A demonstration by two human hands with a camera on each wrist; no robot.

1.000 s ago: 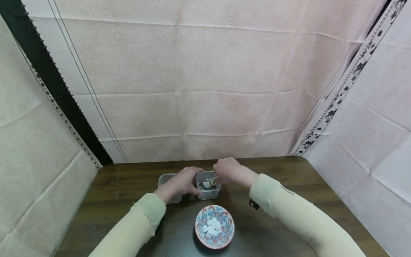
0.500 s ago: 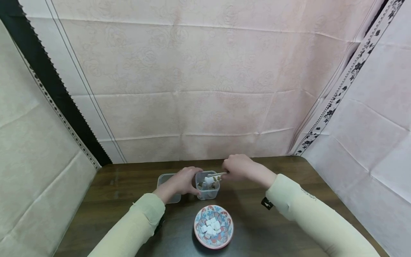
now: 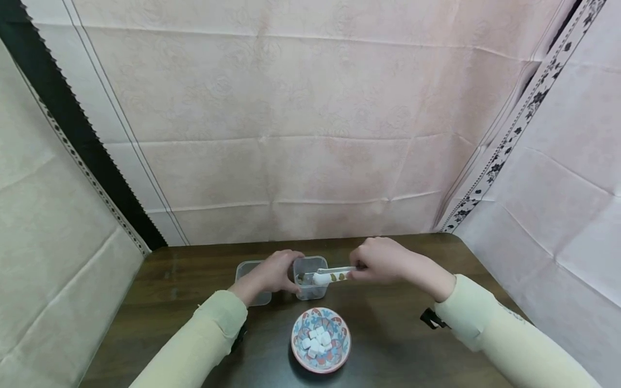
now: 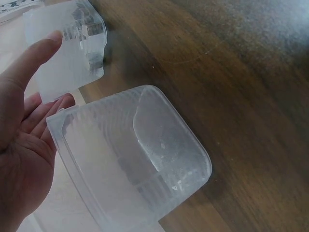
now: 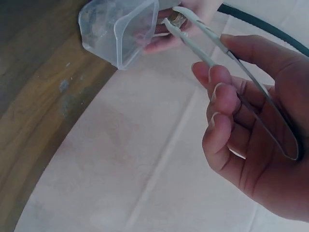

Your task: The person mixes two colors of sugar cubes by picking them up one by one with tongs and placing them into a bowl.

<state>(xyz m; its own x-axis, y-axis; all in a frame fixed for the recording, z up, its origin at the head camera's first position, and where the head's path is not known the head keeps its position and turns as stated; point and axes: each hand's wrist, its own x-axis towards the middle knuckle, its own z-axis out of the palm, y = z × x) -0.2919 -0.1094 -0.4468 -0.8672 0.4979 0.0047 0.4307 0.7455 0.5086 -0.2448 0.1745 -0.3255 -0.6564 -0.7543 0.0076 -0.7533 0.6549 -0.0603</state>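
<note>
A pair of metal tongs with white, patterned ends (image 3: 335,276) is held by my right hand (image 3: 387,260), thumb on one arm and fingers on the other. The tips reach over a clear plastic container (image 3: 312,291) at the table's back. Beside the tips shows a small brownish thing (image 5: 178,19); whether they pinch it I cannot tell. My left hand (image 3: 273,274) grips that container's left side, thumb at the front and fingers behind. Under my left wrist stands a second clear plastic container (image 4: 169,125). Dark bits lie in the first container, mostly hidden by the tongs.
A round patterned bowl (image 3: 297,353) holding several white cubes (image 3: 317,339) stands in front of the containers. The dark wooden table (image 3: 388,328) ends at a pale cloth wall (image 3: 310,161) behind. Further cloth hangs on both sides.
My right hand has drawn to the right with the tongs, so more of their length shows. The left hand stays at the container, which has barely moved.
</note>
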